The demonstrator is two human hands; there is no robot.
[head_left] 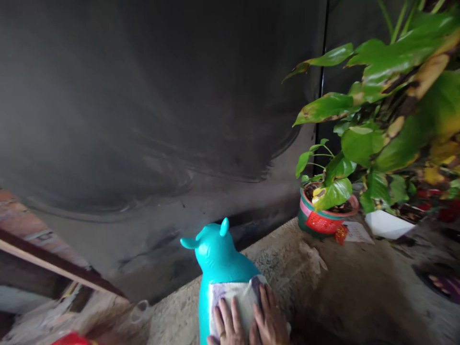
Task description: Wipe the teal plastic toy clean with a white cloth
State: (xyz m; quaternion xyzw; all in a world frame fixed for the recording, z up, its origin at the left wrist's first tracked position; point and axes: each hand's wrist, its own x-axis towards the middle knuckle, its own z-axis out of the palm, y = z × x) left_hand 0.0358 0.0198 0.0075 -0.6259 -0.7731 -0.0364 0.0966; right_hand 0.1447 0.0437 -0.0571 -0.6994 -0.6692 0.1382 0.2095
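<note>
A glossy turquoise animal figure (219, 254), with two ears or horns on its head, stands at the bottom middle of the head view. Over its back lies a whitish cloth with purple patches (237, 293). Flat on the cloth rests my left hand (229, 326), fingers spread, a ring on one finger. My right hand (270, 318) lies beside it, pressing the cloth's right side with its fingers stretched out. The figure's lower part runs out of the frame, and both wrists are cut off at the bottom edge.
Behind the figure rises a dark, smudged panel (161, 105). On the right are a potted plant in a red and green pot (323, 215) and a white planter (390, 224). At left a wooden beam (61, 266) slants above the rough floor; something red (74, 339) lies at the bottom.
</note>
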